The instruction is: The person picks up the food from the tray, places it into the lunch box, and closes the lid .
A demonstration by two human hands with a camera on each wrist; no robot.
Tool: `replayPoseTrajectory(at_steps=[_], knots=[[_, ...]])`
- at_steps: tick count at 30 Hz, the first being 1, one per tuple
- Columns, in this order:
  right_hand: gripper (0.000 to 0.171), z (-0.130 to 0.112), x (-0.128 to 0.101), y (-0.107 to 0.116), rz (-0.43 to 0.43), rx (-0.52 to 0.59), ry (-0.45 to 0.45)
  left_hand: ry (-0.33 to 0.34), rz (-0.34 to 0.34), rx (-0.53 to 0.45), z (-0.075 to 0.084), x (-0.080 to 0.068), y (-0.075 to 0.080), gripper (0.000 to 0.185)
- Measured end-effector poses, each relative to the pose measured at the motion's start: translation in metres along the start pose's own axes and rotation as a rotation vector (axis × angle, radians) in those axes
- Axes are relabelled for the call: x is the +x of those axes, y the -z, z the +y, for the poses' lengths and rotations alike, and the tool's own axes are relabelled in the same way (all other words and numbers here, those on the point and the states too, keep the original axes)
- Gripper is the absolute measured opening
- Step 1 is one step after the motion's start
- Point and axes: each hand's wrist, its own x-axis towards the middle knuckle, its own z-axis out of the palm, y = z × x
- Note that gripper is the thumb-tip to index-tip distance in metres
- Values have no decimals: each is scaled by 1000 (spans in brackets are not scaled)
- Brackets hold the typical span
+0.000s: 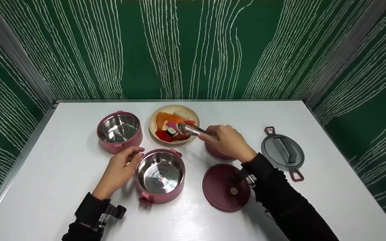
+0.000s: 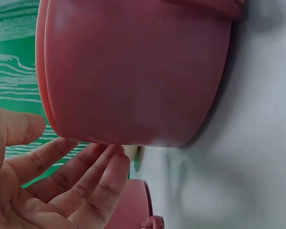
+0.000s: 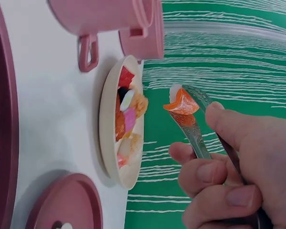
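Observation:
My right hand (image 1: 228,142) grips metal tongs (image 1: 193,130) over the cream plate (image 1: 151,125). Between the tong tips, in the right wrist view, sits an orange and white piece of food (image 3: 182,102) that looks like salmon sushi, held clear of the plate. More colourful food pieces lie on the plate, among them a black-and-white roll (image 1: 171,131). My left hand (image 1: 117,172) is at the left side of the front pink pot (image 1: 168,198), fingers loosely bent by its rim; whether they touch it I cannot tell. The pot's steel inside holds no food.
Behind my left hand stands another pink pot (image 1: 107,145) with a steel inside. A maroon lid (image 1: 221,194) lies right of the front pot, and a smaller round one (image 1: 217,152) is partly under my right hand. Farther right rests a grey lid (image 1: 266,150) with two loop handles.

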Motion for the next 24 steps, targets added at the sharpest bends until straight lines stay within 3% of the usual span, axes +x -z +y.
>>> replayPoseTrajectory(at_steps=[10,17,24], knots=[[35,-10,-17,-4,64,-8,57,8,21,73,-5,-14,-7,27],[34,-17,-32,-10,20,46,38,64,19,56,-9,-24,-9,28],[35,-23,-43,-17,20,57,45,64,21,50,-10,-26,-12,29]])
